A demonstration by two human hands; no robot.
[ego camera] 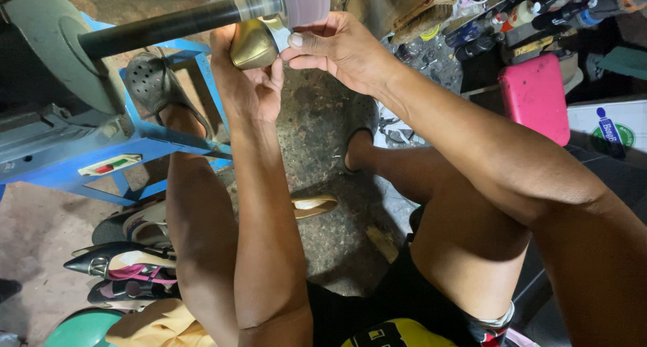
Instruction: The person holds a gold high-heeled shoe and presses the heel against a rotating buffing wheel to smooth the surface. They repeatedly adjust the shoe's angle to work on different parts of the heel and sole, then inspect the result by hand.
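Note:
My left hand [248,84] grips a gold shoe [254,45] from below, its toe end raised toward a pinkish grinding wheel [306,2] on a dark shaft [162,26]. My right hand [340,47] pinches the shoe's upper edge with thumb and fingers, right beside the wheel. The shoe's rear half is hidden behind my left hand. A second gold shoe [313,206] lies on the concrete floor between my legs.
A grey machine body [50,57] sits on a blue metal frame [145,141] at the left. Several shoes [125,259] lie piled at the lower left. A pink box [534,97] and a cluttered shelf of bottles [519,13] stand at the upper right.

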